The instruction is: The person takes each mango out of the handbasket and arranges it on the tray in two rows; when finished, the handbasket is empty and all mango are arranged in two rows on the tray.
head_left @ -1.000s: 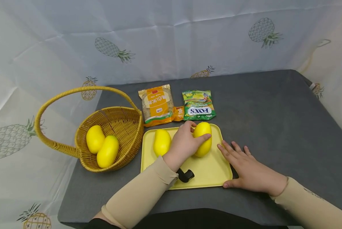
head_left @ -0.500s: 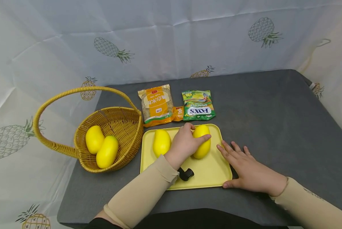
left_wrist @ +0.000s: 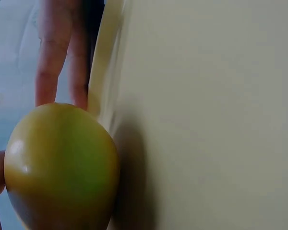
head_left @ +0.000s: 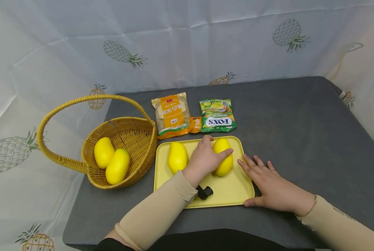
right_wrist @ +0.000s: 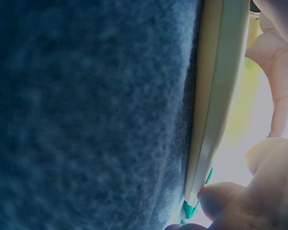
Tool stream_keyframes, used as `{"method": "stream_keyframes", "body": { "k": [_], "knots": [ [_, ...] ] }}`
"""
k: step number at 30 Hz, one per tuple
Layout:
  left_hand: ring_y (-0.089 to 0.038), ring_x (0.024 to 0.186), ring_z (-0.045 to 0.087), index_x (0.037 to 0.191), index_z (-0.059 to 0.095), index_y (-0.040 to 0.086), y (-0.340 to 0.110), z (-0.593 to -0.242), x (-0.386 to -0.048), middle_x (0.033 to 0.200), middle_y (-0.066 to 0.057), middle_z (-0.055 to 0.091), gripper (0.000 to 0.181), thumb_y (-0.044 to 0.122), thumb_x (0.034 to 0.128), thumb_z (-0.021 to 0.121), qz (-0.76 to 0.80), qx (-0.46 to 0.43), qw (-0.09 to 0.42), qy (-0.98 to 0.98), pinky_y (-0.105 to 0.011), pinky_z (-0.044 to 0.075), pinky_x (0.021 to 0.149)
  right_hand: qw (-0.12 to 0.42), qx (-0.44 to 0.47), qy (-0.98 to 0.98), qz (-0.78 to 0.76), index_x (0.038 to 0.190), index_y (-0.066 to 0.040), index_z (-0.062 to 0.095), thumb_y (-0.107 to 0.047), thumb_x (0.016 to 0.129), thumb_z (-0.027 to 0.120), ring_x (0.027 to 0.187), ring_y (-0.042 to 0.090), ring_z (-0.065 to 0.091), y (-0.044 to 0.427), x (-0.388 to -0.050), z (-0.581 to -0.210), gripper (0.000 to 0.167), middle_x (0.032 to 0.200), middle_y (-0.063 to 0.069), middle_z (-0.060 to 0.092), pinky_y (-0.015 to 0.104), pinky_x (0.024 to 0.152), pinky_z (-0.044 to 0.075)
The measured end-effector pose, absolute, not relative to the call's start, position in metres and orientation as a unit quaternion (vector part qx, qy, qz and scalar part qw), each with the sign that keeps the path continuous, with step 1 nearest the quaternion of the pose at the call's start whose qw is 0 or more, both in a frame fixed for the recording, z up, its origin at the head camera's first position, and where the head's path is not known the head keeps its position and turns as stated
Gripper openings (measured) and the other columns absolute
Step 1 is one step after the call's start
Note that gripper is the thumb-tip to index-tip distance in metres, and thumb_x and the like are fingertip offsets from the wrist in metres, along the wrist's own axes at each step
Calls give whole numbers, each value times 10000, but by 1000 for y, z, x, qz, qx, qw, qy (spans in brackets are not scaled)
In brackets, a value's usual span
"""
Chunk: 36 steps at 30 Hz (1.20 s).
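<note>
A yellow mango is on the right half of the pale yellow tray. My left hand grips it, with the thumb across its near side and the fingers beyond. In the left wrist view the mango shows a greenish end over the tray surface. To the left of that hand, a second mango lies on the tray. My right hand has its fingers spread along the tray's right edge; in the right wrist view a fingertip touches the tray's rim.
A wicker basket with a tall handle stands left of the tray, holding two mangoes. Behind the tray lie an orange grain packet and a green FOX'S bag. A black piece shows beside the left wrist.
The mango in my left hand has shifted slightly toward me on the tray, and the hand has moved with it. My right hand stays in place.
</note>
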<state>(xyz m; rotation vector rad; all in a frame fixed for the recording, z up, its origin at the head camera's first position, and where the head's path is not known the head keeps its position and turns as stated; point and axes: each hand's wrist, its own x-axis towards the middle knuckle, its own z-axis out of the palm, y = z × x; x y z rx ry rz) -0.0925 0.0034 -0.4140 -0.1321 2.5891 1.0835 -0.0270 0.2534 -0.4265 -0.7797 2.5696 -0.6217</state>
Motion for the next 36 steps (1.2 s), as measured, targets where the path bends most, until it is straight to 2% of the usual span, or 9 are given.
{"method": "stream_keyframes", "body": {
  "k": [8, 14, 17, 23, 26, 32, 34, 36],
  "knots": [
    [-276, 1075, 637, 1565, 462, 176, -3, -407, -89, 1399, -118, 622, 847, 675, 951, 765, 380, -33, 174, 908, -438, 572, 962, 194, -274, 914, -226, 1785, -227, 228, -744, 830, 832, 1647, 610, 152, 253, -27, -427, 1243, 1855, 161, 138, 884, 1200, 164],
    [-253, 1098, 658, 1584, 467, 210, -18, -385, -81, 1397, -84, 642, 826, 657, 960, 772, 381, -20, 181, 906, -432, 580, 929, 200, -269, 914, -228, 1789, -252, 211, -788, 824, 801, 1649, 611, 141, 253, -27, -429, 1251, 1858, 149, 133, 888, 1198, 156],
    [-248, 1044, 648, 1590, 461, 209, -31, -368, -74, 1394, -74, 634, 806, 614, 973, 784, 400, -4, 170, 901, -416, 571, 879, 202, -269, 914, -229, 1790, -257, 202, -786, 827, 800, 1649, 611, 139, 253, -27, -430, 1251, 1860, 144, 128, 892, 1194, 155],
    [-192, 998, 681, 1616, 420, 212, -65, -336, -61, 1409, -16, 612, 788, 499, 996, 814, 462, 23, 130, 877, -392, 598, 804, 205, -266, 911, -241, 1790, -257, 198, -774, 831, 805, 1653, 609, 119, 254, -27, -429, 1248, 1864, 129, 114, 890, 1198, 137],
    [-174, 1064, 701, 1627, 415, 218, -86, -324, -59, 1438, 6, 602, 766, 405, 1008, 826, 481, 57, 106, 868, -404, 622, 864, 207, -265, 910, -244, 1791, -259, 192, -773, 832, 806, 1654, 609, 114, 255, -26, -428, 1249, 1866, 123, 107, 889, 1199, 128],
    [-252, 1178, 728, 1622, 494, 138, -137, -311, -61, 1502, -76, 646, 691, 182, 1014, 820, 465, 157, 31, 871, -478, 630, 994, 198, -271, 910, -245, 1793, -259, 182, -746, 838, 821, 1646, 620, 131, 254, -26, -428, 1249, 1866, 123, 111, 893, 1192, 140],
    [-260, 1172, 744, 1613, 526, 125, -154, -306, -63, 1487, -94, 669, 656, 128, 1019, 805, 456, 164, 9, 875, -448, 634, 986, 195, -272, 911, -242, 1793, -257, 180, -738, 838, 828, 1643, 623, 137, 254, -26, -428, 1251, 1865, 127, 114, 891, 1193, 144],
    [-271, 1170, 753, 1616, 542, 131, -171, -301, -66, 1479, -103, 682, 640, 120, 1028, 796, 442, 156, -3, 883, -361, 631, 971, 194, -271, 912, -241, 1793, -257, 179, -738, 836, 830, 1642, 626, 138, 254, -26, -428, 1253, 1864, 129, 115, 889, 1195, 144]
  ]
}}
